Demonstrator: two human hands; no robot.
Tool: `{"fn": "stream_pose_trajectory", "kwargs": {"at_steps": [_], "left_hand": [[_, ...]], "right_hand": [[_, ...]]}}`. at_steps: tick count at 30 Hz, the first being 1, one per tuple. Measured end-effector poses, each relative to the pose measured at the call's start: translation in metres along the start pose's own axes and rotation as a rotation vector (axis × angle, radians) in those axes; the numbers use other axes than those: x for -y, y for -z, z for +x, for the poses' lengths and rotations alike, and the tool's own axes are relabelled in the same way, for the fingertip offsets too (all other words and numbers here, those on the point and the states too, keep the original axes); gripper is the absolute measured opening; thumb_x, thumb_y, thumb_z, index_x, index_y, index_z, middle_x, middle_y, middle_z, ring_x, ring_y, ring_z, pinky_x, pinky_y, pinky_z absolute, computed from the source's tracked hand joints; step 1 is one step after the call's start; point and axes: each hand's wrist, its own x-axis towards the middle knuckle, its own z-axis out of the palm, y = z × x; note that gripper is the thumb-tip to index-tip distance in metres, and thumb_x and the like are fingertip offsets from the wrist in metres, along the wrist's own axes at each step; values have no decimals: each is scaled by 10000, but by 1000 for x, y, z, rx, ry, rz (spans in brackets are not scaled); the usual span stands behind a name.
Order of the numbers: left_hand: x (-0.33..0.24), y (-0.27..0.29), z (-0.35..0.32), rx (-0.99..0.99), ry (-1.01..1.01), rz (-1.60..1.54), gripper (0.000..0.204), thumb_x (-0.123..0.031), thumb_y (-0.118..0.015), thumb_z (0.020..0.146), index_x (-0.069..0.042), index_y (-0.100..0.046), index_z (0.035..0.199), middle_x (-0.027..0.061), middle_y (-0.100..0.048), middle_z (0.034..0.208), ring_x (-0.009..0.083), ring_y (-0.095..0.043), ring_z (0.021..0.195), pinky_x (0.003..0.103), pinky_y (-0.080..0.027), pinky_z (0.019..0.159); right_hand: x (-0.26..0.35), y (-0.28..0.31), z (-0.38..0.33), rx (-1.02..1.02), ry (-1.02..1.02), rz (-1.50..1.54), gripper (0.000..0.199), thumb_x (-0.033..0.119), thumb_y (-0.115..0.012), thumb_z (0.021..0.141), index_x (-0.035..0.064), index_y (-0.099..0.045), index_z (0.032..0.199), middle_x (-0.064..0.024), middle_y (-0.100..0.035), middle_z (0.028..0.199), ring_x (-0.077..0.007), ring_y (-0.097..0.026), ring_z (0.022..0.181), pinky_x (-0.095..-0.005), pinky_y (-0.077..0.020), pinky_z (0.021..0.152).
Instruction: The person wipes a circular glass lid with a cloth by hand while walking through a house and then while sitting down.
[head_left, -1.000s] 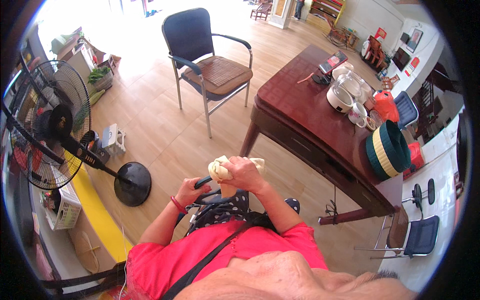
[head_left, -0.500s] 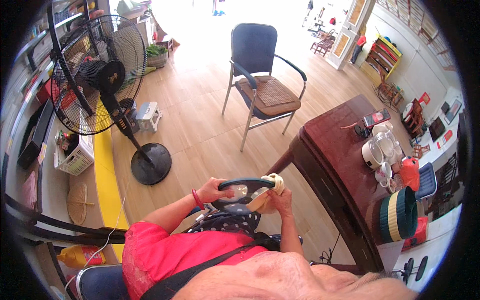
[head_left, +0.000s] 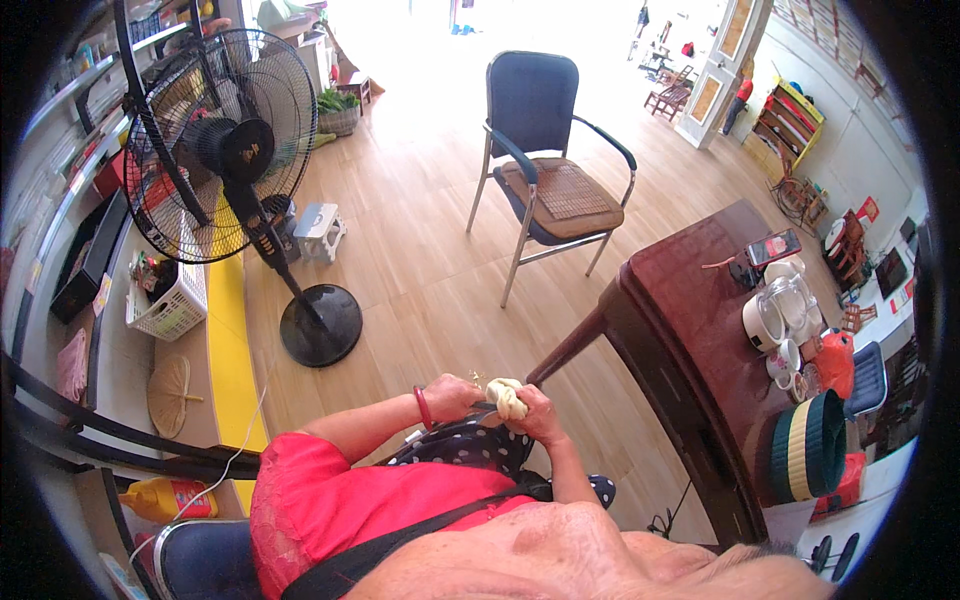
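The pale lump (head_left: 506, 397) is half covered by the right hand (head_left: 540, 415), and what it is cannot be told. A dark thing under the left hand (head_left: 452, 397) is mostly hidden. Beyond the lump, the worktop (head_left: 690, 300) runs into the dark rim, its cups (head_left: 780, 320) too small to tell apart.

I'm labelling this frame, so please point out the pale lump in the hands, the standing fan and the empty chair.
pale lump (head_left: 506, 397), head view, on its upper rounded side between the two hands.
standing fan (head_left: 240, 150), head view, on the dark hub of its grille.
chair (head_left: 565, 198), head view, on the woven seat pad.
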Motion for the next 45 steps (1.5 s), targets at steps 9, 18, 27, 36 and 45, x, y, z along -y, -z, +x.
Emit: {"fn": "stream_pose_trajectory", "kwargs": {"at_steps": [9, 18, 27, 36, 45], "left_hand": [[-10, 22, -13, -246, 63, -722, 170, -128, -677, 823, -34, -678, 964, 82, -679, 810, 148, -640, 727, 287, -505, 673], [33, -1, 9, -225, 199, -1271, 225, -143, -667, 854, 4, -614, 1015, 62, -672, 887, 125, -625, 822, 270, -521, 757], [26, 15, 33, -608, 362, -832, 209, -245, -665, 849, -49, -618, 906, -30, -570, 730, 59, -495, 691, 243, -412, 613], [97, -4, 57, -534, 211, -1281, 148, -249, -568, 910, -107, -550, 947, -35, -521, 835, 101, -497, 739, 245, -427, 726], [75, 2, 61, -257, -278, -2211, 238, -293, -541, 895, -102, -561, 1036, 90, -564, 1072, 259, -520, 1082, 448, -416, 956]], "right_hand": [[57, 81, 19, -188, 29, -56, 363, 184, -792, 623, 81, -626, 929, -112, -637, 829, -310, -635, 761, -382, -511, 663], [-17, 48, -30, -211, -627, 464, 327, 180, -752, 752, 29, -649, 1023, -56, -670, 906, -110, -601, 809, -301, -495, 712], [91, 60, 12, -290, -313, -84, 424, 293, -710, 766, 23, -596, 1073, -177, -628, 971, -358, -620, 881, -426, -498, 747], [98, 18, 8, -285, -260, 472, 395, 240, -608, 865, -1, -516, 1165, -196, -586, 1056, -356, -604, 920, -395, -487, 776], [89, 45, 8, -610, -597, 1603, 564, 455, -455, 937, 82, -397, 1356, -97, -521, 1246, -226, -549, 1084, -405, -425, 962]]}}
